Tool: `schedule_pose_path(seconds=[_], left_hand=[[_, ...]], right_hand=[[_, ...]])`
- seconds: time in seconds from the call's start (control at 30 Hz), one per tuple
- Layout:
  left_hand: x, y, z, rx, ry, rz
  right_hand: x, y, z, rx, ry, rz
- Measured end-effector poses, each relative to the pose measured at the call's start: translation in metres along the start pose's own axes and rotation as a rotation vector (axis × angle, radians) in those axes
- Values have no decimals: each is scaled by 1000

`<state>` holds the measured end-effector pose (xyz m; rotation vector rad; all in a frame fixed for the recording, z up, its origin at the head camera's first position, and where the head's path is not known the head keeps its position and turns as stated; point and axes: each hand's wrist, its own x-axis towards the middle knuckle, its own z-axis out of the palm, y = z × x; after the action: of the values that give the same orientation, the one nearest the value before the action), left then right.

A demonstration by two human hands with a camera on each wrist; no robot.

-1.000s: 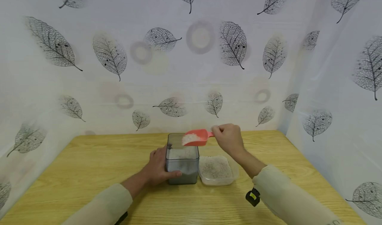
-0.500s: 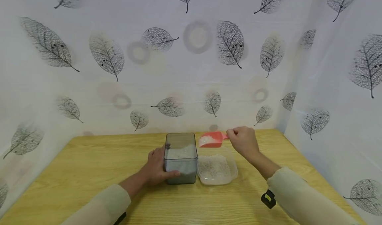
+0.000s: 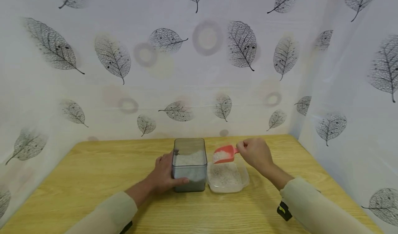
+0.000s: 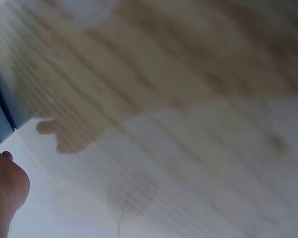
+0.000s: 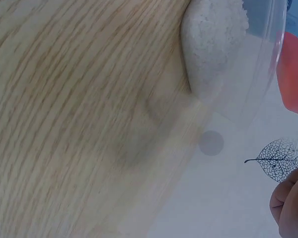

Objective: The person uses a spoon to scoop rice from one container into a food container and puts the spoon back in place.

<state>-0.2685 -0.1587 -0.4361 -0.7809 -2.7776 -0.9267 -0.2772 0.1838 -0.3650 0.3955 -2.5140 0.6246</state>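
In the head view my right hand (image 3: 255, 153) grips the handle of a red scoop (image 3: 229, 152). White grains like rice (image 3: 221, 155) lie in the scoop, which is held over the back part of a clear plastic tub (image 3: 228, 189). More such grains fill much of the tub. My left hand (image 3: 163, 174) holds a smoky grey box (image 3: 196, 183) by its left side, thumb across the front. Grains show inside it too. The right wrist view catches the scoop (image 5: 294, 74) beyond the tub wall (image 5: 260, 74). In the left wrist view only part of my left hand (image 4: 7, 181) shows, beside the box corner.
Box and tub stand side by side on a wooden table (image 3: 109, 168). Behind it and along the sides hangs a white curtain (image 3: 174, 78) with a leaf print. A black wrist device (image 3: 283, 210) sits under the right sleeve.
My right hand has carried the scoop of grains rightward from above the grey box, then lowered it slightly over the tub. The left hand still holds the box in place.
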Motion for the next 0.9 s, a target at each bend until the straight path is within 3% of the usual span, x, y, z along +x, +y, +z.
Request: schedule_pose_path(seconds=[0.3, 0.43, 0.67, 0.77, 0.9], left_hand=[[1, 0, 0, -9, -7, -6], [1, 0, 0, -19, -11, -10], [1, -1, 1, -14, 2, -10], [0, -1, 1, -14, 0, -15], [-1, 0, 1, -21, -4, -17]], right_hand=[[-1, 1, 2, -226, 132, -215], [1, 1, 2, -284, 196, -294], [6, -2, -5, -371, 369, -523], [11, -8, -15, -378, 424, -551], [22, -17, -28, -304, 441, -475]])
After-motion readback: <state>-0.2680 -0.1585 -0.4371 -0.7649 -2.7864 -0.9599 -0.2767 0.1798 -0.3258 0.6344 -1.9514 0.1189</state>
